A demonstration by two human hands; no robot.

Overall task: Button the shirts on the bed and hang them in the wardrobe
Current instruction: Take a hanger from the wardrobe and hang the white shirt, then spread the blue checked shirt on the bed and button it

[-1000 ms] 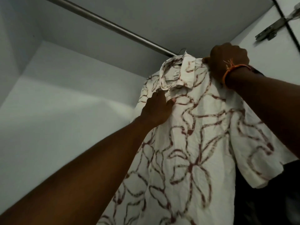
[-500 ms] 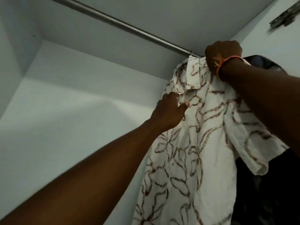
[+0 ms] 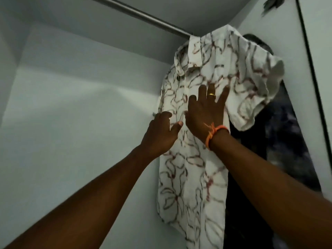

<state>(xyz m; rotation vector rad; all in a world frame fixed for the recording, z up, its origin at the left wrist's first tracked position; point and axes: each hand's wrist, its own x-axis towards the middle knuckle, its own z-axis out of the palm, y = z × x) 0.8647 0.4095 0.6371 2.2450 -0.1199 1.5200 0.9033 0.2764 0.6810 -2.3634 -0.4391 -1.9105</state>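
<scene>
Seen from below, inside a pale grey wardrobe (image 3: 53,123), a white shirt (image 3: 190,168) printed with looping brown flower outlines hangs from the metal rail (image 3: 143,16) near the right-hand end, just in front of a dark garment (image 3: 280,141) that already hangs behind it. A second ago the right hand (image 3: 204,112) was up at the shoulder of the shirt by the rail, gripping there, and the left hand (image 3: 161,132) was closed on the front below the collar; now both have come down to chest height and let go. The right hand lies flat on the shirt front, fingers spread and straight, a gold ring (image 3: 211,94) on one finger and an orange thread band (image 3: 213,132) at the wrist — it holds nothing, only presses or smooths the cloth. The left hand rests beside it on the left edge of the shirt, its thumb out and touching the fabric; its fingers are loosely bent and grip nothing. The shirt has also swung to face more squarely outward, its collar (image 3: 194,56) up under the rail and one short sleeve (image 3: 260,90) bunched out to the right. The hanger itself is hidden by the cloth. The placket appears closed, though blur hides the buttons. It looks as if this shirt is now hung and merely being tidied — so any shirts left on the bed would come next.
</scene>
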